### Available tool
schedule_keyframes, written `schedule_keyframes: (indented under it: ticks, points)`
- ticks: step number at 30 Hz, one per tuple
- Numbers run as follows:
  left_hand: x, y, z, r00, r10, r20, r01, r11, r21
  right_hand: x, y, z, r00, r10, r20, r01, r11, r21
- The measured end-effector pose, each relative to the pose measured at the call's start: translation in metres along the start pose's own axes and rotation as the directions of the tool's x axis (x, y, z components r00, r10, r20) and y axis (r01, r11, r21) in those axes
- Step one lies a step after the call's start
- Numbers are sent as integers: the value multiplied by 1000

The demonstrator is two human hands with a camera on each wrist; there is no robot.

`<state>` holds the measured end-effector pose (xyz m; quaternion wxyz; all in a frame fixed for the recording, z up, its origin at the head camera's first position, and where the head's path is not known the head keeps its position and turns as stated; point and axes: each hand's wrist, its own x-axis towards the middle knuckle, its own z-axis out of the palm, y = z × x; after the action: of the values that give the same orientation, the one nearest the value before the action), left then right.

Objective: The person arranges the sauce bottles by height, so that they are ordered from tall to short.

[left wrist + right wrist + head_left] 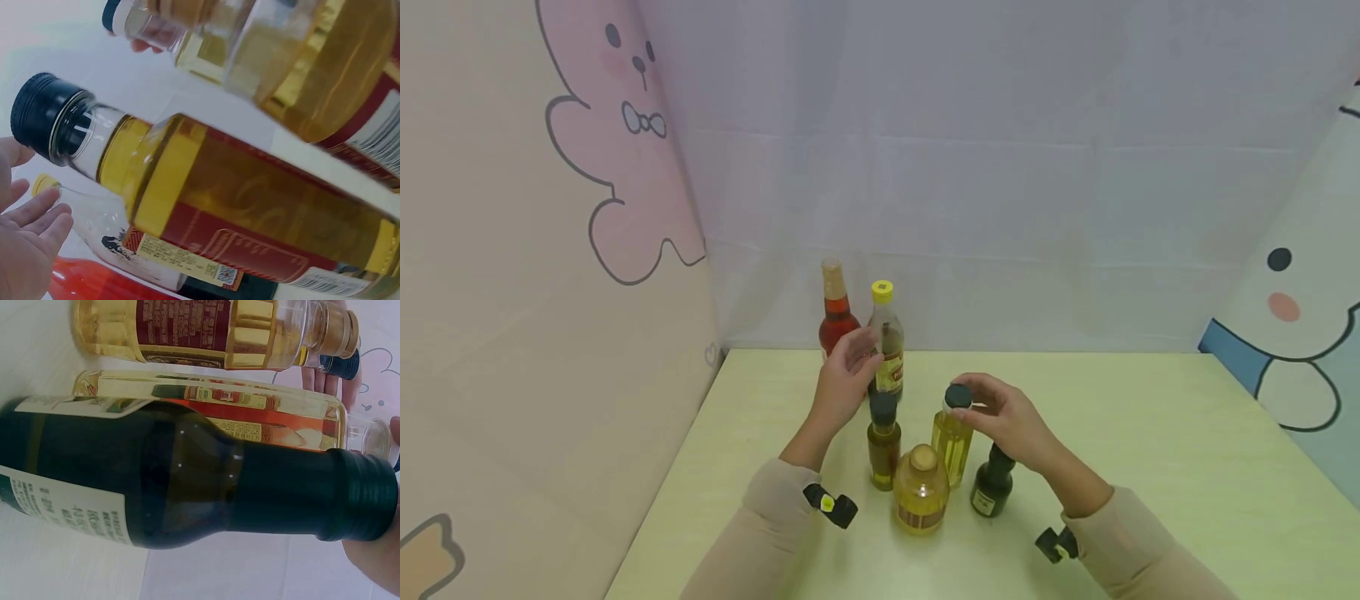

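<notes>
My right hand [1011, 421] pinches the dark cap of a tall clear bottle of yellow oil [953, 450], thumb on the near side, fingers behind. My left hand [846, 375] is raised beside a black-capped bottle of amber liquid [884, 454], its fingers loosely bent and holding nothing. In the left wrist view, that hand's fingers [47, 219] lie just beyond the black cap; whether they touch it I cannot tell. Behind the left hand stand a yellow-capped bottle [891, 337] and a red bottle [837, 321], both partly hidden.
A round golden-capped bottle [921, 492] stands at the front of the group. A dark green bottle [992, 486] stands under my right wrist and fills much of the right wrist view. Cloth walls border the pale yellow table [1150, 433] at the back and left.
</notes>
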<state>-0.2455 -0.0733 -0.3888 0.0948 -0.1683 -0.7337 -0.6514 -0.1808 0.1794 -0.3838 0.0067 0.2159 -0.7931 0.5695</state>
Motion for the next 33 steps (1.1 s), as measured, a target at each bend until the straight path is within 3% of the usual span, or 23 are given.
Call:
schedule_keyframes:
  ticks: [11,33]
  points:
    - [-25,1,0,998,-21,65,23,999,-27,-1,-1,1,1000,11,6,-11,1000,-3]
    - [-52,-8,-1,991,20,131,-10,997,-75,-2,-1,1,1000,7,-4,-7,1000,-2]
